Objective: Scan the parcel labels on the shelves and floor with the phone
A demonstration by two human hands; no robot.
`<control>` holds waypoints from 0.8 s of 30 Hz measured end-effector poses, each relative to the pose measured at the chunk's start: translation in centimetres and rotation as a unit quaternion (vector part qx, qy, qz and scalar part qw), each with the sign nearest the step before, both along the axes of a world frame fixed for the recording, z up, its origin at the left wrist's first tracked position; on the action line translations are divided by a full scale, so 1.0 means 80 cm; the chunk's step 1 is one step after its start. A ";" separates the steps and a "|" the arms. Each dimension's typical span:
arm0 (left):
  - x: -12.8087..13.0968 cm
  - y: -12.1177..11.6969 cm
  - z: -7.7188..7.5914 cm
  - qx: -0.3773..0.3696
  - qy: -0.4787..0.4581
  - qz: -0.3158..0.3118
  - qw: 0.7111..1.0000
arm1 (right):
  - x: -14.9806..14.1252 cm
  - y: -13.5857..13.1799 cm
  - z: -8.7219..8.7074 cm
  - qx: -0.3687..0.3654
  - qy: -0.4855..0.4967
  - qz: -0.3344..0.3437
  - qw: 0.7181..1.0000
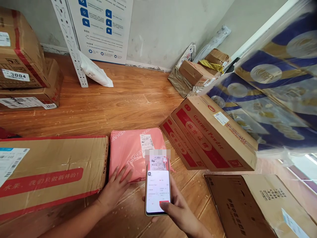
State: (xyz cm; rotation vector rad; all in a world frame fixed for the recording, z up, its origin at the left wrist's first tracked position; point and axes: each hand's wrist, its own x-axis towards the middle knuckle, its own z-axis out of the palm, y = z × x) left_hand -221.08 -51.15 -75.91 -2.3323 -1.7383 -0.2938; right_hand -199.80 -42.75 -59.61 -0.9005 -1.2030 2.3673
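Gripping the smartphone (158, 185) in the right hand (180, 207), thumb (168, 208) at the red button (164, 201), rested the spread left hand (116, 185) upon the pink plastic mailer (126, 148), at eleven o'clock from the smartphone; likely risked a wrong tap through careless slipping.

Place: a parcel room, seemingly a pickup point
Number stickers (16, 75): "3004" and "2015" on stacked cartons (34, 56) at left
Shipping labels (146, 140): on the pink parcel (126, 148) and several boxes (54, 155)
Poster (101, 31): printed notice with blue icons, beside a perforated white upright (70, 43)
Floor (128, 104): wood-look planks bearing Gourmet Powder cartons (213, 132) and a white bagged package (96, 72)
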 end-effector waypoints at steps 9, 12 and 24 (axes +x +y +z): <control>0.000 0.002 0.011 0.031 -0.020 0.000 0.999 | 0.029 0.001 0.007 0.003 -0.028 -0.077 0.997; 0.001 0.002 0.012 0.039 -0.026 0.001 0.999 | 0.029 0.002 0.006 -0.004 -0.029 -0.089 0.996; 0.000 0.004 0.015 0.025 -0.015 0.005 1.000 | 0.029 0.003 0.003 -0.008 -0.036 -0.090 0.995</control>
